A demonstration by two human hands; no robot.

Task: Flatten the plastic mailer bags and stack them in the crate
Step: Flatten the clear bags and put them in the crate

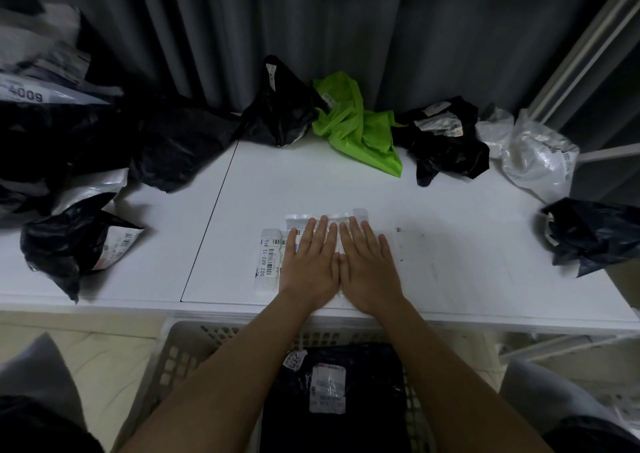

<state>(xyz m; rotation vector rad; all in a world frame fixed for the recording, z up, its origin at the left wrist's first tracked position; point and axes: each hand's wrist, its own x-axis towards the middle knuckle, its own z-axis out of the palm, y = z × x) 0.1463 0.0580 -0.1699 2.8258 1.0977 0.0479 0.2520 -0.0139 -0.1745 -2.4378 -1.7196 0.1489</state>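
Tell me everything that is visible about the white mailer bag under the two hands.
The white mailer bag is thin, glossy plastic, lying flat near the front edge of the white table. A shipping label with a barcode and printed numbers shows on its left part. Its far edge looks slightly wrinkled and shiny. The left hand and the right hand press on it side by side, palms down, fingers straight, covering its middle. No other bag touches it.

A makeshift parcel-sorting corner, this looks like: a plain white table [311,182] backed by grey curtains [346,36] at 12 o'clock, crumpled mailer bags [356,123] with shipping labels ringed from 9 to 3, a perforated crate [180,355] at 6.
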